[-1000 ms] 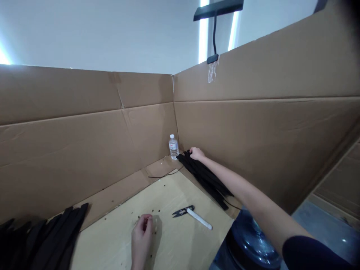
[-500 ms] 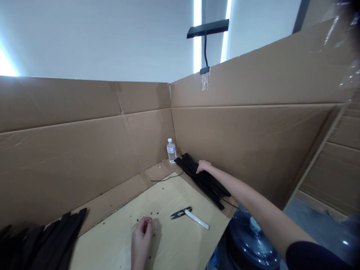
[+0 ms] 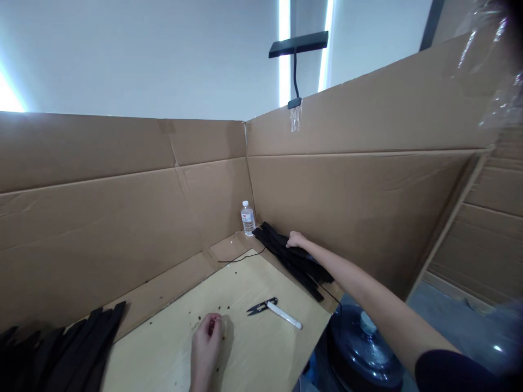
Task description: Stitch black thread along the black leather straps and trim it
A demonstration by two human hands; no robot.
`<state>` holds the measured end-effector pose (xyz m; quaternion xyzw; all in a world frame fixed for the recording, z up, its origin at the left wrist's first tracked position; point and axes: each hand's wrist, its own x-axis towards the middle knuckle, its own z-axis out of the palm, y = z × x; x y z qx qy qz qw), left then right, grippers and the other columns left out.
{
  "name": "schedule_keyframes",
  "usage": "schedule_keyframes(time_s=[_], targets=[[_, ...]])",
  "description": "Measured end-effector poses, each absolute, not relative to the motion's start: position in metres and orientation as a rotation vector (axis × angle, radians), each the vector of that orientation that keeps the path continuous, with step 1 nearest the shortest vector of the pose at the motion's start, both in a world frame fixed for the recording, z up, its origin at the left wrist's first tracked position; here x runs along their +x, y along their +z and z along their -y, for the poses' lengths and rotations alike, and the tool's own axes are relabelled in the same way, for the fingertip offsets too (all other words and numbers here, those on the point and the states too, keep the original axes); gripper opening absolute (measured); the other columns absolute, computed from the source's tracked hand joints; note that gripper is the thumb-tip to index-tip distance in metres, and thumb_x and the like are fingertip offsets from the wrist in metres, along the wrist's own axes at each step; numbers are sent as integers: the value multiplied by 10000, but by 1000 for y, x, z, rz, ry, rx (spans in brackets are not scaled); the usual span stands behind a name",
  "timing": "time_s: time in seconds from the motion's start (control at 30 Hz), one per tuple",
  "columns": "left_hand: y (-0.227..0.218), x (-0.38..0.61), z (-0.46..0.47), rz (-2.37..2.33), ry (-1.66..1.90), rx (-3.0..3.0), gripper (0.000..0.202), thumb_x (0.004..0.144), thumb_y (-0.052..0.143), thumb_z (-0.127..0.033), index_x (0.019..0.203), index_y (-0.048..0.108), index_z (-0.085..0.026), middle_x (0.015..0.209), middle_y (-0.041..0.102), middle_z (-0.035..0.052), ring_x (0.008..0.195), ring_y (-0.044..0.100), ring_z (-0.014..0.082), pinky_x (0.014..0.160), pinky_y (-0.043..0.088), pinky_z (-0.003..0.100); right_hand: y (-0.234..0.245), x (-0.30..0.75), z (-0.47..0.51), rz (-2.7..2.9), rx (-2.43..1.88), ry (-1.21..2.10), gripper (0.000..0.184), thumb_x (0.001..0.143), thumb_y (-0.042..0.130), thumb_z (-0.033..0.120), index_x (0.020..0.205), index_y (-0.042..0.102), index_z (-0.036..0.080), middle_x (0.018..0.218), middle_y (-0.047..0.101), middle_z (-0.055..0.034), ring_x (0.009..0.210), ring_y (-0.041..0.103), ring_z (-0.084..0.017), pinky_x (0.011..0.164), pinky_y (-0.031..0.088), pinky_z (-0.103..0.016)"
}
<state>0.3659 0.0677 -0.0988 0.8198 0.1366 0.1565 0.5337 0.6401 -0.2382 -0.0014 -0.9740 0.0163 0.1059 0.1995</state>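
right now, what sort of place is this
Probably a makeshift workstation: cardboard panels meet in a corner behind a pale board, small black snips lie on that board, and black strips are piled to its left and right.

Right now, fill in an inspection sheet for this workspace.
Surface: pale board lying on cardboard.
Work items: black strips at right, second black pile at left.
Clutter: dark specks on board; snips with white stick against them; bottle in corner.
Hands: right hand at the strips, grip unclear; left hand over board, fingers curled, contents unclear.
Cables: thin dark cord across board's far corner, another dark line by the strips' near end.
Surroundings: cardboard walls, lamp-like fixture on the right one, blue jug below board's edge.
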Motion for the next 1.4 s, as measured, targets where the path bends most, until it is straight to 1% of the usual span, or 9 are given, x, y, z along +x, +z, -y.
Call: schedule_keyframes(time_s=[0.27, 0.47, 0.6, 0.7, 0.8, 0.9, 1.07, 1.23, 1.4], targets=[[-103, 367, -70, -299, 378, 1969, 369, 807, 468, -511, 811, 578, -158, 676, 579, 39, 661, 512, 176, 633, 364, 272, 39, 606, 254, 36, -2385, 185, 189, 850, 598, 264, 886, 633, 82, 838, 627, -41, 728, 579, -122, 685, 471, -270], [-104, 369, -64, -231, 419, 1879, 345, 802, 522, -484, 836, 603, -151, 753, 611, 59, 740, 543, 184, 690, 402, 290, 71, 545, 246, 204, -2117, 150, 317, 821, 585, 207, 1106, 646, 82, 984, 667, -102, 780, 588, -129, 688, 437, -226], [-75, 366, -48, -244, 395, 1771, 459, 739, 579, -556, 911, 630, -133, 725, 593, 53, 679, 527, 173, 629, 411, 281, 78, 497, 229, 387, -1983, 274, 362, 768, 651, 276, 1093, 653, 116, 991, 676, -89, 816, 611, -147, 730, 455, -246], [-40, 359, -32, -235, 396, 1602, 533, 739, 599, -547, 1072, 608, -130, 953, 645, 98, 875, 573, 187, 790, 443, 289, 80, 467, 212, 691, -1807, 414, 356, 734, 679, 295, 1030, 667, 98, 989, 677, -95, 868, 621, -175, 797, 464, -287], [-3, 351, -16, -131, 351, 1317, 628, 822, 479, -555, 1340, 412, -207, 1239, 571, 106, 1083, 545, 190, 903, 429, 308, 80, 445, 197, 849, -1793, 456, 360, 717, 681, 285, 1006, 666, 71, 934, 678, -102, 834, 621, -186, 783, 472, -305], [27, 344, -3, -94, 377, 1123, 631, 834, 467, -551, 1367, 336, -238, 1239, 572, 107, 1137, 536, 195, 919, 436, 318, 79, 429, 188, 933, -1763, 491, 354, 748, 641, 264, 1043, 654, 69, 940, 670, -109, 848, 617, -191, 790, 472, -310], [61, 336, 11, -79, 511, 1097, 476, 828, 551, -448, 1233, 453, -219, 951, 639, 71, 935, 629, 182, 796, 495, 286, 80, 411, 182, 1011, -1728, 514, 318, 764, 616, 233, 1052, 655, 103, 917, 669, -82, 823, 610, -168, 757, 472, -281], [89, 322, 18, -60, 749, 1091, 305, 854, 512, -399, 1082, 499, -198, 696, 548, -2, 686, 636, 158, 643, 526, 278, 97, 401, 186, 995, -1744, 430, 201, 834, 520, 245, 869, 691, 145, 845, 683, -45, 765, 606, -140, 709, 452, -249], [113, 290, 3, -127, 1052, 1230, 240, 861, 505, -346, 1031, 524, -177, 676, 502, -19, 473, 532, 109, 428, 434, 240, 122, 404, 204, 972, -1711, 439, 211, 847, 475, 217, 800, 667, 143, 714, 637, -26, 706, 571, -111, 704, 431, -237]])
